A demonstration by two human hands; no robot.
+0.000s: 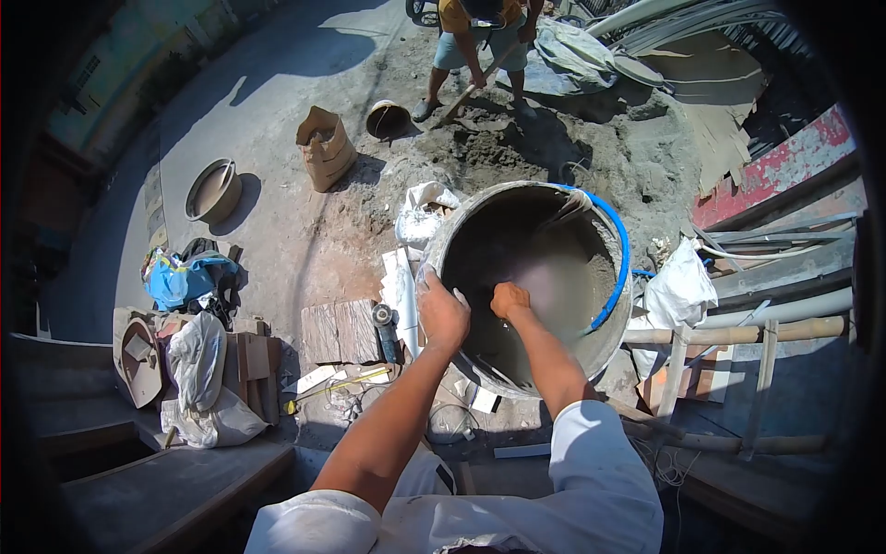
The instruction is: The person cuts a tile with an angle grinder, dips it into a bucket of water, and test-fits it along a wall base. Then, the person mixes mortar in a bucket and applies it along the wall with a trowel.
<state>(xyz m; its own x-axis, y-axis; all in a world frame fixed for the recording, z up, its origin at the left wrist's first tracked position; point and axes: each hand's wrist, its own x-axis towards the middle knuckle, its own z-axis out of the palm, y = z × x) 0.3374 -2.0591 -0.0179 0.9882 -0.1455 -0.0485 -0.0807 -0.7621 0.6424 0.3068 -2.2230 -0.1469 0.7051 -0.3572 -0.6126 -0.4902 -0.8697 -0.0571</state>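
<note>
Grey tub (447, 245) is standing right of centre, its left rim running between the fingers and thumb of the half-closed left hand (443, 312). Inside, the right hand (509, 300) is curling over the murky liquid; whether it is gripping anything, I cannot tell. Both forearms are slanting up from the bottom edge. A blue hose (624, 254) is bending along the right rim; at top centre a person (510, 46) is stooping.

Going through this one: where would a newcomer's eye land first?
Probably on the big drum at centre, the left hand at its rim and the right hand inside. Next, the bright blue hose curving along its right side, then the person at top with a long-handled tool.
</note>
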